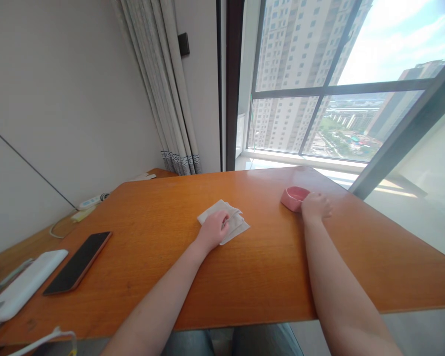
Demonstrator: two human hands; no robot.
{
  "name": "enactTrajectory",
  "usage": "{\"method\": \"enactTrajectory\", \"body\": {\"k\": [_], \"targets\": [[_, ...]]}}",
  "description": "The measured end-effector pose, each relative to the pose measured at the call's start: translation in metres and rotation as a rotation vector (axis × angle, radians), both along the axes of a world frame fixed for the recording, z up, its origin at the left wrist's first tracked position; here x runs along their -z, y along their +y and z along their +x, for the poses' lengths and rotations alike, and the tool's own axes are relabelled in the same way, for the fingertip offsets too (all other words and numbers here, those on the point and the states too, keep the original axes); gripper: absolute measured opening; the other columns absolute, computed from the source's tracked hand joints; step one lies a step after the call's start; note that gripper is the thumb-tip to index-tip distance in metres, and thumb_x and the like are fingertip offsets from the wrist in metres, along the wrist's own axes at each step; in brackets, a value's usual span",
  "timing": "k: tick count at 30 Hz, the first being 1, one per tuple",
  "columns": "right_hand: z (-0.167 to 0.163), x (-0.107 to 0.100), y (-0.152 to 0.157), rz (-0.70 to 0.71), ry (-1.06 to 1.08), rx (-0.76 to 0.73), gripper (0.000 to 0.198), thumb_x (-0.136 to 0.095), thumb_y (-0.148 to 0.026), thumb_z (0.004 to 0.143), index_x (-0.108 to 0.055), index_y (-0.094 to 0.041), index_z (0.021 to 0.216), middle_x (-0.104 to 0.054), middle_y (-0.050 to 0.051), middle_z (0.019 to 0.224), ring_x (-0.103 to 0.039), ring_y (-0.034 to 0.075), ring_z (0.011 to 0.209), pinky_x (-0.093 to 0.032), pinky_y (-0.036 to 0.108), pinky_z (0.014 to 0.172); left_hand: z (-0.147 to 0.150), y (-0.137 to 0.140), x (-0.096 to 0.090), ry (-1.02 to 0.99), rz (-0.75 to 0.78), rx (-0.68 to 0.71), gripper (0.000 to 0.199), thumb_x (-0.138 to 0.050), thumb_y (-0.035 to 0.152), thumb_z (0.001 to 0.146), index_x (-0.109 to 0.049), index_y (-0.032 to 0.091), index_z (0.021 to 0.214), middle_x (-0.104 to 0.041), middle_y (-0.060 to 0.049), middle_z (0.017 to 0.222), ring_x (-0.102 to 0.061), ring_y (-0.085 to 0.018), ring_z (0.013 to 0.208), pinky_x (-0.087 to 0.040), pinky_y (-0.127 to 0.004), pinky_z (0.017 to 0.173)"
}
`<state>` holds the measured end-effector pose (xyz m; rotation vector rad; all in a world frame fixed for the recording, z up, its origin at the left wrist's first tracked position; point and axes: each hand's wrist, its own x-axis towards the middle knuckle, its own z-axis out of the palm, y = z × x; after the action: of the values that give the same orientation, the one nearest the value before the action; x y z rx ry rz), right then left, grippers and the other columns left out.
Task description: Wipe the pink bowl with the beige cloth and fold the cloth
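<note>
My left hand (214, 231) rests with curled fingers on a thin stack of white tissues (235, 228), pressing them to the tabletop. Their folded edges fan out past my knuckles on the far and right sides. Further right stands a small pink bowl (294, 199) with slanted, angular sides. My right hand (316, 205) is closed at its right rim; the thumb side meets the bowl, while the other fingers curl away to the right. My fingertips are partly hidden on both hands.
The orange wooden table (163, 262) carries a dark phone (77, 262) and a white oblong device (25, 282) at the left. A white cable (48, 341) lies near the front left corner. A power strip (91, 201) sits by the wall, and a large window stands beyond.
</note>
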<state>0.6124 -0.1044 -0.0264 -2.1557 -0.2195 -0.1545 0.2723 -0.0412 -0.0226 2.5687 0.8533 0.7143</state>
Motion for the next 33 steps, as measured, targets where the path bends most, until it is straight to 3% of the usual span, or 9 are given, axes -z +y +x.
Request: {"method": "enactTrajectory", "body": {"k": [4, 8, 12, 17, 23, 25, 28, 31, 33], "targets": [[-0.061, -0.025, 0.012, 0.123, -0.498, -0.338, 0.041, -0.039, -0.026, 0.084, -0.049, -0.017, 0.122, -0.048, 0.014, 0.131, -0.038, 0.029, 0.125, -0.027, 0.048, 0.101, -0.005, 0.004, 0.0, -0.209, -0.014, -0.167, 0.007, -0.04, 0.025, 0.086, -0.045, 0.021, 0.086, -0.052, -0.002, 0.08, -0.05, -0.016, 0.073, -0.041, -0.029, 0.069], [-0.159, -0.022, 0.021, -0.172, -0.453, -1.12, 0.031, -0.036, -0.027, 0.088, -0.061, -0.018, 0.104, -0.064, 0.01, 0.104, -0.055, 0.021, 0.101, -0.038, 0.033, 0.091, -0.01, 0.014, 0.007, -0.528, -0.114, -0.377, 0.01, -0.039, 0.031, 0.087, -0.04, 0.021, 0.087, -0.047, 0.0, 0.078, -0.047, -0.014, 0.069, -0.042, -0.028, 0.068], [-0.22, 0.006, 0.016, -0.37, -0.507, -1.478, 0.036, -0.053, -0.034, 0.082, -0.058, -0.022, 0.116, -0.054, 0.009, 0.128, -0.048, 0.025, 0.117, -0.033, 0.04, 0.098, -0.014, 0.031, 0.013, -0.871, -0.311, -0.606, 0.01, -0.042, 0.03, 0.084, -0.037, 0.022, 0.082, -0.046, 0.0, 0.08, -0.049, -0.014, 0.075, -0.044, -0.028, 0.073], [-0.198, 0.015, 0.025, -0.512, -0.471, -1.322, 0.032, -0.048, -0.029, 0.087, -0.058, -0.027, 0.117, -0.051, 0.007, 0.133, -0.044, 0.024, 0.122, -0.033, 0.041, 0.099, -0.025, 0.058, 0.019, -1.075, -0.439, -0.872, 0.018, -0.046, 0.016, 0.075, -0.034, 0.022, 0.087, -0.047, 0.0, 0.081, -0.053, -0.013, 0.077, -0.045, -0.028, 0.074], [-0.156, 0.016, 0.043, -0.52, -0.464, -1.12, 0.032, -0.043, -0.019, 0.087, -0.06, -0.022, 0.114, -0.054, 0.008, 0.127, -0.047, 0.022, 0.116, -0.036, 0.033, 0.095, -0.04, 0.067, 0.017, -1.074, -0.375, -0.981, 0.024, -0.043, 0.011, 0.073, -0.034, 0.022, 0.092, -0.041, 0.001, 0.079, -0.049, -0.012, 0.07, -0.044, -0.027, 0.068], [-0.154, 0.016, 0.045, -0.493, -0.481, -1.104, 0.032, -0.043, -0.017, 0.085, -0.06, -0.02, 0.113, -0.055, 0.009, 0.125, -0.048, 0.022, 0.114, -0.035, 0.031, 0.094, -0.041, 0.065, 0.013, -0.976, -0.242, -0.897, 0.024, -0.044, 0.012, 0.073, -0.038, 0.022, 0.094, -0.043, 0.0, 0.081, -0.049, -0.012, 0.072, -0.044, -0.028, 0.071], [-0.155, 0.014, 0.044, -0.465, -0.522, -1.064, 0.03, -0.047, -0.016, 0.082, -0.059, -0.02, 0.109, -0.055, 0.009, 0.123, -0.048, 0.023, 0.112, -0.033, 0.033, 0.094, -0.04, 0.061, 0.01, -0.541, -0.021, -0.531, 0.019, -0.048, 0.014, 0.072, -0.047, 0.021, 0.091, -0.051, -0.002, 0.086, -0.052, -0.016, 0.082, -0.044, -0.031, 0.081], [-0.154, 0.01, 0.041, -0.502, -0.518, -1.016, 0.025, -0.047, -0.014, 0.08, -0.059, -0.021, 0.101, -0.058, 0.009, 0.112, -0.049, 0.023, 0.105, -0.034, 0.033, 0.087, -0.037, 0.057, 0.013, -0.058, 0.012, -0.232, 0.019, -0.055, 0.018, 0.069, -0.056, 0.021, 0.088, -0.057, -0.004, 0.092, -0.054, -0.02, 0.09, -0.042, -0.035, 0.085], [-0.153, 0.007, 0.04, -0.552, -0.472, -1.012, 0.021, -0.045, -0.013, 0.08, -0.059, -0.02, 0.094, -0.06, 0.009, 0.104, -0.051, 0.023, 0.099, -0.034, 0.032, 0.081, -0.035, 0.055, 0.018, 0.1, -0.004, -0.192, 0.017, -0.055, 0.019, 0.069, -0.059, 0.02, 0.086, -0.058, -0.004, 0.089, -0.054, -0.021, 0.086, -0.042, -0.034, 0.08]]}}
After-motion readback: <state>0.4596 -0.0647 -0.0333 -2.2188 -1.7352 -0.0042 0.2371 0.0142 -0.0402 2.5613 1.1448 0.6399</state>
